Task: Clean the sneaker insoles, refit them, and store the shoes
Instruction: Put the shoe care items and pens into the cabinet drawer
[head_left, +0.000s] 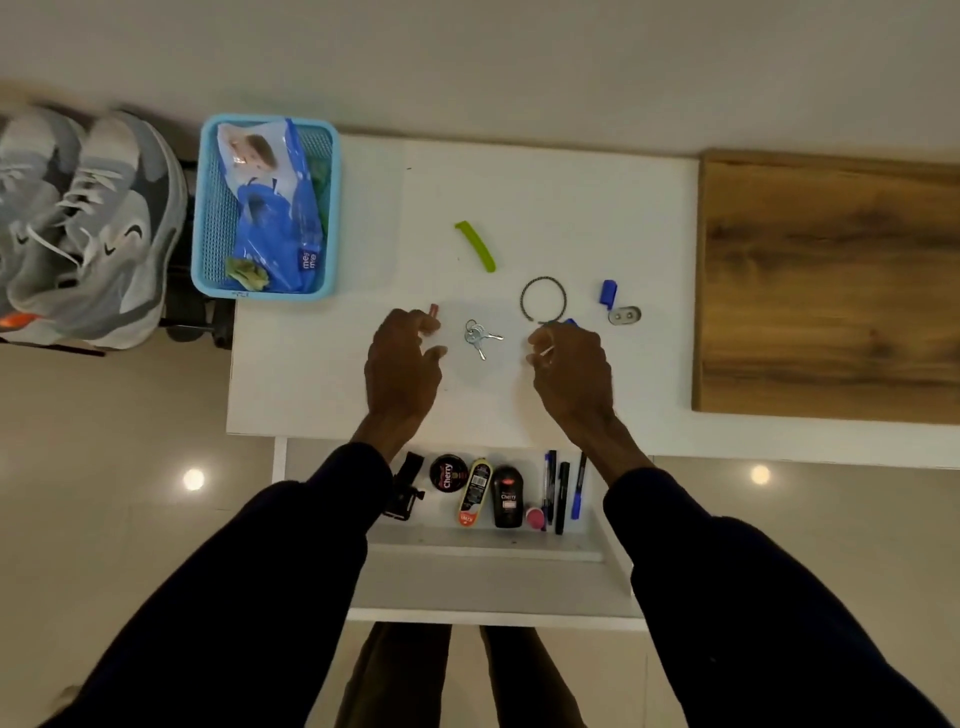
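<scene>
— Where are the sneakers (93, 223)?
— Grey pair, upper left of the frame, beside the tabletop (322, 384).
— Any writing?
— "Cherry" on the tin (448, 473) and the black bottle (507, 496) in the drawer (467, 540), lower centre.
— Hands?
— The left hand (405, 358) is loosely curled and empty. The right hand (569, 364) pinches a thin pale sliver (545, 352).

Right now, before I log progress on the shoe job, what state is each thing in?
Sneakers: laced, upright, side by side.
Drawer: pulled open.
Basket: holding plastic bags.
Keys: lying on the table, untouched.
Left hand: fingers loosely curled, holding nothing.
Right hand: seems to pinch a thin pale stick.
</scene>
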